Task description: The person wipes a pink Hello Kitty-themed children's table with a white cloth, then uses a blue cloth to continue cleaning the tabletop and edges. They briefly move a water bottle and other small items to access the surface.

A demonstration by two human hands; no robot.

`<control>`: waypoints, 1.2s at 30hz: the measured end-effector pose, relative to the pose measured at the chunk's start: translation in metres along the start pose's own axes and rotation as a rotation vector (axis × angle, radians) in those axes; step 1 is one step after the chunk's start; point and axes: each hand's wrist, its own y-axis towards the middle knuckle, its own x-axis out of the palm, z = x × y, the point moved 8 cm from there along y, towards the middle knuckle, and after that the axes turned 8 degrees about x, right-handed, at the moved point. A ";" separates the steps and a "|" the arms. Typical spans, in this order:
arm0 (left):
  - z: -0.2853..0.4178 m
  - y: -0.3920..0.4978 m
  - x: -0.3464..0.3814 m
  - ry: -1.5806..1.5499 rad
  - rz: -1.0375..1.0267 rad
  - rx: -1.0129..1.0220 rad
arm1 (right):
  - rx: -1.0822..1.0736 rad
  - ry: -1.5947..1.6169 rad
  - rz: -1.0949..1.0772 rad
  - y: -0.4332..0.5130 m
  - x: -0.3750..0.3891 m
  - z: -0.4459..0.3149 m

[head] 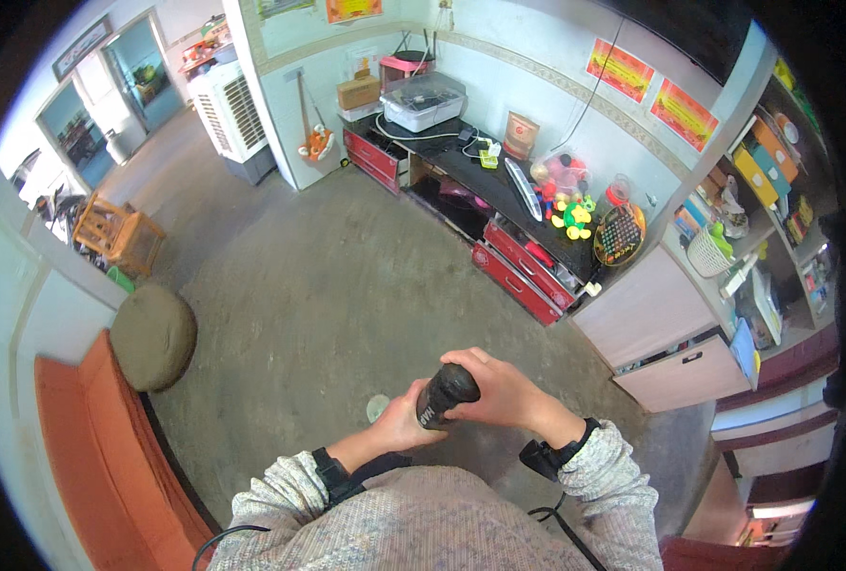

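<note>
A black bottle (433, 408) with pale lettering on its side is held in front of my body, above the floor. My left hand (400, 422) wraps around the body of the bottle from the left. My right hand (503, 391) grips its dark top (460, 380) from the right, with thumb and fingers around the rim. The cap looks seated on the bottle. Just left of my left hand, a pale round object (378, 407) shows against the floor; what it is I cannot tell.
A low black cabinet (458, 168) with red drawers, some pulled out, bears toys, a storage box and cables. At right stands a shelf unit (644, 300) with an open lower door (687, 375). An orange sofa (101, 435) and a round brown stool (153, 339) are at left.
</note>
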 end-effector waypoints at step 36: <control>-0.099 0.769 -0.426 -0.009 0.186 0.171 | 0.094 -0.248 0.109 0.762 -0.352 0.287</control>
